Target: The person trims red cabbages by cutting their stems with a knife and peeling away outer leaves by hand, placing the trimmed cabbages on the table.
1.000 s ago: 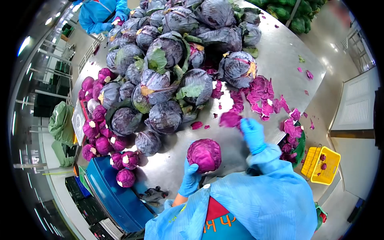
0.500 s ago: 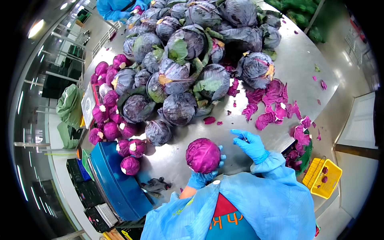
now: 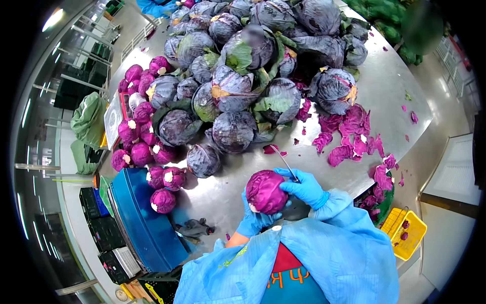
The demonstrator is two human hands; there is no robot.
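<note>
A peeled red cabbage sits in my left hand, whose blue-gloved fingers wrap its left side and underside. Its pale cut stem shows at the lower left. My right hand, gloved too, is closed on a knife with a thin blade pointing up and left, away from the cabbage. Fingers of that hand touch the cabbage's right side. Just beyond lies a small unpeeled cabbage, and a large pile of dark, leafy cabbages covers the table behind it.
Several peeled cabbages are gathered at the left, near a blue bin. Torn purple leaves litter the metal table on the right. A yellow basket stands at the lower right. Another person's blue sleeve shows at the far edge.
My right hand has moved left onto the cabbage, and the knife blade now shows clearly. The cabbage has turned, bringing its pale stem into view. The whole view has shifted slightly.
</note>
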